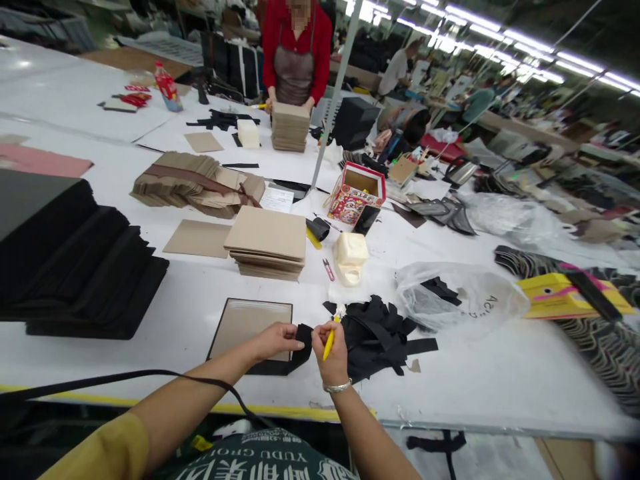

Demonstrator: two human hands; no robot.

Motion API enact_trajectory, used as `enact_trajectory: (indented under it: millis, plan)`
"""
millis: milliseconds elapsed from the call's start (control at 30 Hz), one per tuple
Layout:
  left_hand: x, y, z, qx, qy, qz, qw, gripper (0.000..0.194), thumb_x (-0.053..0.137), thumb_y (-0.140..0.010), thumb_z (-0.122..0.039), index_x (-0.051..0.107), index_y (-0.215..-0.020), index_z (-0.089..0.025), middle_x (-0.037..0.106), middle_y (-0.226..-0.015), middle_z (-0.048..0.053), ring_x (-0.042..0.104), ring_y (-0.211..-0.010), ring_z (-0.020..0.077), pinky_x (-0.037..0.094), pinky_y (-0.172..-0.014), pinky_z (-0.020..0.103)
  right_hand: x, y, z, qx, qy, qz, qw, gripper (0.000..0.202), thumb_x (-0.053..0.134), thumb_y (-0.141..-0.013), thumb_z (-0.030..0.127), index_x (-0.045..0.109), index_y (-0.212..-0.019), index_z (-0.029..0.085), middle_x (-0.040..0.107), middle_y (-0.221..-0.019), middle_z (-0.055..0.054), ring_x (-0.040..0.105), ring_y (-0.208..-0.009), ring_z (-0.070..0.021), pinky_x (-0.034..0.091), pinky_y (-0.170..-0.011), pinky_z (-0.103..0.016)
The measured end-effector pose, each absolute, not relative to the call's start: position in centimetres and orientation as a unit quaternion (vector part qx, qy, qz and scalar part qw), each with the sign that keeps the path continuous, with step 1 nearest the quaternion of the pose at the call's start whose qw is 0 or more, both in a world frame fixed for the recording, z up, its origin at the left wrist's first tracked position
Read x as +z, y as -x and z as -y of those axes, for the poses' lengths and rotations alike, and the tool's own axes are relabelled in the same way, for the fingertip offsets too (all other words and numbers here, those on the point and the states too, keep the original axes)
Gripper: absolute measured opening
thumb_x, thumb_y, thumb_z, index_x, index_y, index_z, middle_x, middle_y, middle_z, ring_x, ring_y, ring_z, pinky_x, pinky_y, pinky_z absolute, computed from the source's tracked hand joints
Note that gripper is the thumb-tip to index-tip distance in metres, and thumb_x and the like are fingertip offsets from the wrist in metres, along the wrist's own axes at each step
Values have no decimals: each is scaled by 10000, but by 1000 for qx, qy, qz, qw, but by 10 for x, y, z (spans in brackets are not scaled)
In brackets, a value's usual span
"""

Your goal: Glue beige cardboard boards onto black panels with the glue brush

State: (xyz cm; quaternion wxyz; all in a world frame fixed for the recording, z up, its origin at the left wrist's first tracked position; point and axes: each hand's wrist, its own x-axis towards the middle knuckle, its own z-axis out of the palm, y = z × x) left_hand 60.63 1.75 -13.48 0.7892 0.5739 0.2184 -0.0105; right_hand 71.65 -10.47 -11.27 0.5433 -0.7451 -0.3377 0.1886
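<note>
My left hand (276, 341) pinches a black fabric strip (303, 335) that curves up from the right edge of a beige board (253, 327) with black edging. Between the fingers of my right hand (334, 352) is a yellow-handled brush (329, 345), its whitish tip pointing away from me. Those fingertips also meet the strip's free end. Just right of my right hand lies a heap of black strips (377, 333). Beyond it stands a cream plastic container (351, 257), beside small pink thread snips (329, 269).
A stack of beige boards (267, 233) stands ahead, with tall black stacks (75, 253) at left. A clear plastic bag (465, 297) and a red patterned box (356, 193) are at right. Across the table a person in red (297, 53) handles another board stack (290, 127).
</note>
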Motion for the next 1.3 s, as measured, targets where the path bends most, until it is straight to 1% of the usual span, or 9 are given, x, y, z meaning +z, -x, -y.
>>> enact_trajectory:
  millis: [67, 133, 267, 433, 567, 700, 767, 1033, 1300]
  plan:
    - [-134, -608, -16, -20, -540, -232, 809, 317, 688, -633, -404, 630, -725, -106, 614, -651, 16, 552, -640, 133, 428, -626, 251, -111, -713, 101, 177, 754, 340, 532, 187, 523, -780, 270, 387, -892, 206, 554, -767, -11, 587, -661, -119, 497, -655, -253]
    - [-135, -605, -16, -18, -529, -240, 814, 349, 663, -651, -449, 610, -670, -105, 574, -575, -5, 509, -557, 108, 400, -573, 236, -109, -713, 100, 182, 761, 345, 518, 176, 517, -785, 263, 392, -896, 207, 567, -783, -17, 594, -681, -121, 498, -672, -256]
    - [-139, -600, -16, -40, -501, -232, 833, 399, 647, -650, -496, 622, -733, -107, 596, -629, 2, 522, -580, 107, 410, -607, 240, -102, -715, 100, 222, 768, 369, 474, 224, 540, -758, 249, 417, -941, 207, 607, -876, -39, 613, -742, -133, 498, -704, -265]
    - [-139, -597, -15, -59, -485, -242, 838, 431, 665, -637, -495, 631, -811, -103, 608, -694, 24, 546, -620, 113, 420, -615, 243, -96, -715, 96, 223, 798, 408, 383, 135, 546, -740, 260, 469, -838, 209, 597, -716, -1, 604, -645, -143, 469, -625, -254]
    - [-135, -598, -14, -26, -482, -266, 835, 409, 693, -635, -433, 615, -896, -127, 613, -761, 24, 560, -654, 116, 431, -600, 234, -95, -713, 93, 206, 813, 381, 389, 168, 548, -747, 289, 448, -859, 214, 606, -690, 9, 605, -621, -142, 457, -609, -247]
    - [-127, -601, -12, 26, -506, -322, 800, 375, 687, -616, -470, 559, -661, -121, 540, -573, -16, 512, -531, 101, 409, -509, 221, -94, -713, 94, 194, 806, 387, 404, 190, 548, -752, 307, 435, -872, 212, 582, -670, 22, 583, -587, -129, 445, -590, -234]
    - [-122, -602, -11, 31, -535, -322, 781, 401, 660, -628, -506, 555, -623, -119, 512, -533, -21, 484, -498, 95, 385, -477, 212, -93, -715, 96, 197, 800, 390, 412, 202, 553, -755, 317, 435, -879, 210, 575, -672, 24, 573, -579, -123, 443, -582, -229]
    - [-124, -607, -1, -12, -506, -225, 833, 409, 630, -679, -502, 593, -732, -99, 533, -582, -13, 447, -502, 76, 339, -503, 205, -84, -731, 104, 238, 750, 397, 472, 142, 526, -785, 274, 442, -879, 210, 636, -811, -24, 625, -751, -141, 485, -722, -266]
    - [-113, -611, 3, -21, -521, -250, 816, 370, 675, -640, -446, 613, -710, -88, 515, -563, -18, 405, -495, 71, 279, -490, 207, -81, -741, 108, 278, 741, 408, 455, 189, 576, -750, 301, 450, -858, 210, 636, -814, -36, 638, -758, -161, 504, -706, -293]
